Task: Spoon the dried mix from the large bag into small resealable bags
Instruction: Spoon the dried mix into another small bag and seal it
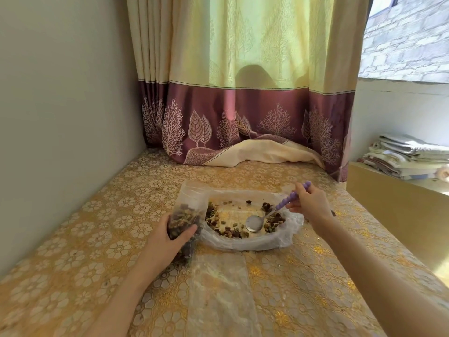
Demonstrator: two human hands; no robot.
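Nearest the viewer, an empty clear small bag (218, 295) lies flat on the floral gold tabletop (73, 263), its outline faint against the pattern and its lower end hard to trace. Both forearms enter from the bottom edge, cut off by the frame. The left hand (167, 237) grips a filled small resealable bag (183, 224), fingers curled round its underside and thumb across the front; the bag's lower part is hidden behind the hand. Just beside it to the right, the large bag (250, 242) lies open and spread, with the dried mix (228, 231) gathered along its near and side edges and a few pieces scattered farther back. The right hand (309, 203) pinches the purple beaded handle of a metal spoon (254, 223), whose bowl rests inside the large bag; its fingertips are partly hidden behind the handle. Beyond, a curtain (243, 105) drapes onto the tabletop, and folded cloths (408, 155) are cut off at right.
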